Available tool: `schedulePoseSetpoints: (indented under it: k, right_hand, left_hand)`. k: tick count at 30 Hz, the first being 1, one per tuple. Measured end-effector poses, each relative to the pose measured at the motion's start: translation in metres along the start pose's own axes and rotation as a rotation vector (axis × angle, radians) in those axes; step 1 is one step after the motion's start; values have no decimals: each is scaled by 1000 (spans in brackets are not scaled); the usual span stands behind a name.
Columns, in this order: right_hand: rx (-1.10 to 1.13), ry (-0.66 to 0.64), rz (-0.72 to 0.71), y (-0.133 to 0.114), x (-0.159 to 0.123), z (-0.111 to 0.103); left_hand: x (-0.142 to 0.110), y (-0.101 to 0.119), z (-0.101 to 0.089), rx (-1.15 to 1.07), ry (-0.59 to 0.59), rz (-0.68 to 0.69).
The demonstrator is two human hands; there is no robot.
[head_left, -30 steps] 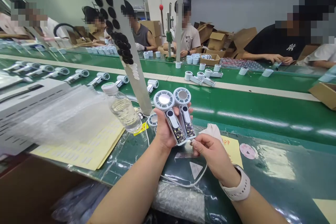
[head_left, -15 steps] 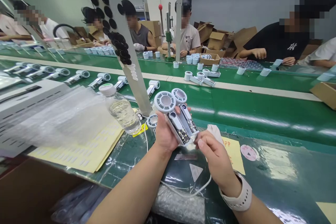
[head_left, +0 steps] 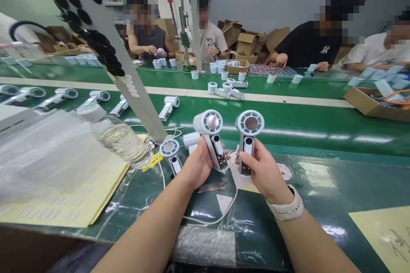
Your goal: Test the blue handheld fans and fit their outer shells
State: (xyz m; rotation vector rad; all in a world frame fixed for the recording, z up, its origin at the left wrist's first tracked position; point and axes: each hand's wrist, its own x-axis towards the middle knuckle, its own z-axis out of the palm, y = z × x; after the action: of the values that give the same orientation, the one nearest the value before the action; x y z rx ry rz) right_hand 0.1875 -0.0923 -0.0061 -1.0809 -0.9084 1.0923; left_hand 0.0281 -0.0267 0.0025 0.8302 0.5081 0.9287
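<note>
My left hand [head_left: 202, 163] is closed round the handle of a white handheld fan [head_left: 209, 123], whose open handle bares a circuit board. A second handheld fan [head_left: 250, 123] stands upright in my right hand [head_left: 263, 169], its round head facing me and its handle likewise uncovered. The two fans are side by side, a small gap apart. Left of my left hand, another handheld fan [head_left: 169, 148] rests on the bench, and one more fan [head_left: 191, 140] lies partly hidden behind that hand. A white cable [head_left: 211, 223] loops below both hands.
A clear bottle [head_left: 120, 138] and plastic bags [head_left: 57, 158] lie on yellow sheets [head_left: 105, 204] at left. A slanted metal post [head_left: 137, 98] rises beside them. Several fans line the green conveyor [head_left: 288, 123]. Co-workers sit across it; an open carton [head_left: 381, 108] stands at right.
Both fans were together in my left hand; now my right hand holds one of them, apart and to the right. The camera view has shifted rightward.
</note>
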Motion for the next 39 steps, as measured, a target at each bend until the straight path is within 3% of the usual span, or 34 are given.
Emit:
schedulePoseSetpoints:
  k: [5,9,16,27,35,39]
  right_hand:
    - [114,-87,22,1,-3,5]
    - [108,-169,12,0,-6,7]
    - [177,-185,17,1,-10,11]
    - [292,-277,58,-4,-8,14]
    - [230,-251,41,-5,-8,15]
    - [194,-145,75,-1,-7,11]
  left_hand:
    - [-7,5,7,-7,-166,-33]
    - [-8,6,6,-15,-189,0]
    - [-11,3,5,26,-280,5]
    - [-12,1,6,16,-242,21]
    - [-12,3,8,6,-231,7]
    - [-9,2,8,36,-141,-19]
